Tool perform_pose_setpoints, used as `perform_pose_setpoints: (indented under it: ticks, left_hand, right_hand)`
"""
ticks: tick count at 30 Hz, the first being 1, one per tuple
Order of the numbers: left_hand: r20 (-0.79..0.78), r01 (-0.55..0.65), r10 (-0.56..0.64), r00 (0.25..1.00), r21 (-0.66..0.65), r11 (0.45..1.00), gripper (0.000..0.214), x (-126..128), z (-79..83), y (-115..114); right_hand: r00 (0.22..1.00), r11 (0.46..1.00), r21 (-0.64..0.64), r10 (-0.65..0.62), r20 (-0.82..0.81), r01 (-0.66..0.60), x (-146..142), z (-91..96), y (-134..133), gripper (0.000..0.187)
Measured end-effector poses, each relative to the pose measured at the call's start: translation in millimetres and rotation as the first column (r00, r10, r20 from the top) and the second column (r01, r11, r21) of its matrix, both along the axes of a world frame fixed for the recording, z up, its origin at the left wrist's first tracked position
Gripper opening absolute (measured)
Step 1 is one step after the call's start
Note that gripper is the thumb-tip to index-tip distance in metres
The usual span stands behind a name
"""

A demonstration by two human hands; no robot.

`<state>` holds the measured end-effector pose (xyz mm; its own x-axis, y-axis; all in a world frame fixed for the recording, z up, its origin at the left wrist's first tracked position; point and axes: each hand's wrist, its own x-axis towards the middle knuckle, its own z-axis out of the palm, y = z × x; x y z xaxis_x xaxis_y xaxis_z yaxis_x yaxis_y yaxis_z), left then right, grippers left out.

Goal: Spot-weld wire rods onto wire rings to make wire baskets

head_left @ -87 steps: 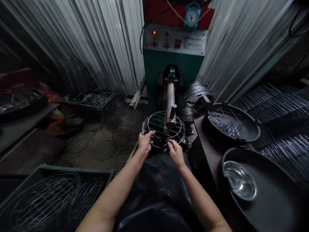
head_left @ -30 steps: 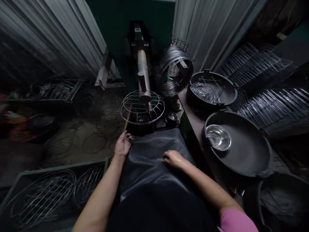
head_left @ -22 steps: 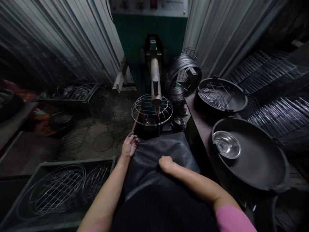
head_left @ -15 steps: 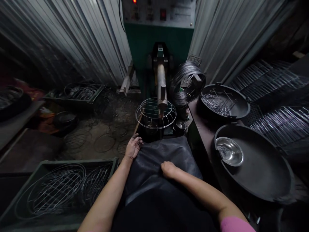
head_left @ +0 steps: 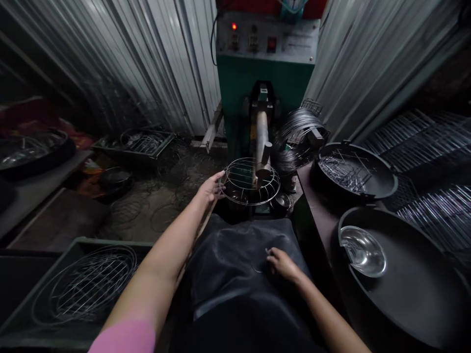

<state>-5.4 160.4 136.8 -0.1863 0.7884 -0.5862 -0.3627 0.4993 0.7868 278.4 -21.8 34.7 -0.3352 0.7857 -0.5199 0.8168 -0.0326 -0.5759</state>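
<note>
A round wire rack [head_left: 243,182] sits under the metal arm [head_left: 261,145] of a green machine [head_left: 265,78]. My left hand [head_left: 212,188] reaches forward, its fingers on the rack's left rim. My right hand [head_left: 281,262] rests on the dark apron [head_left: 235,255] over my lap and pinches a small curved piece of thin wire [head_left: 259,267].
A green crate [head_left: 44,274] of round wire racks stands at my lower left. On my right are a black basin [head_left: 415,289] with a steel bowl [head_left: 361,251], a basin of wire pieces [head_left: 351,174] and a wire coil [head_left: 300,135]. Stacked grids [head_left: 434,157] lie far right.
My left hand rose from the apron's edge and went forward to the rack's rim. My right hand shifted on my lap and now pinches a thin wire. The view tilted up.
</note>
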Motion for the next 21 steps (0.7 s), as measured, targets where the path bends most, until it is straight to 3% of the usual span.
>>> perform_pose_setpoints:
  ticks: [2, 5, 6, 8, 9, 13, 15, 17, 21]
  left_hand:
    - [-0.053, 0.059, -0.061, 0.997, -0.045, 0.997, 0.035, 4, 3.8, 13]
    - [-0.051, 0.081, -0.085, 0.995, -0.079, 0.994, 0.031, 7, 0.9, 26]
    - [-0.039, 0.070, -0.073, 0.997, -0.073, 0.995, 0.030, 8, -0.4, 28]
    - [-0.015, 0.048, -0.049, 0.999, -0.054, 0.997, 0.031, 7, -1.4, 32]
    - [-0.008, 0.051, -0.052, 0.999, -0.050, 0.997, 0.030, 7, -0.8, 33]
    - [-0.014, 0.138, -0.140, 0.990, -0.076, 0.987, 0.024, 6, 5.8, 33]
    - [-0.011, 0.166, -0.167, 0.986, -0.089, 0.982, 0.021, 9, 8.7, 31]
    - [-0.007, 0.140, -0.141, 0.990, -0.080, 0.987, 0.021, 13, 9.9, 28]
    - [-0.022, 0.001, 0.000, 1.000, 0.014, 1.000, 0.023, 20, 9.7, 17]
  right_hand:
    - [0.938, 0.969, -0.107, -0.242, -0.249, 0.221, 22, 5.4, 2, 0.015]
    - [0.573, 0.809, -0.359, -0.584, -0.575, 0.465, 43, 14.2, 3, 0.027]
    - [0.484, 0.771, -0.404, -0.629, -0.608, 0.493, 47, 16.4, 3, 0.033]
    - [0.408, 0.736, -0.430, -0.659, -0.631, 0.523, 50, 18.3, 5, 0.038]
    - [0.417, 0.738, -0.409, -0.653, -0.632, 0.536, 50, 17.5, 6, 0.038]
    - [0.655, 0.812, -0.150, -0.550, -0.518, 0.564, 48, 5.9, 6, 0.024]
    - [0.710, 0.824, -0.085, -0.530, -0.463, 0.560, 47, 1.2, 5, 0.021]
    - [0.701, 0.821, -0.095, -0.536, -0.471, 0.564, 47, 2.4, 7, 0.020]
    - [0.595, 0.787, -0.144, -0.559, -0.577, 0.600, 46, 17.1, 20, 0.035]
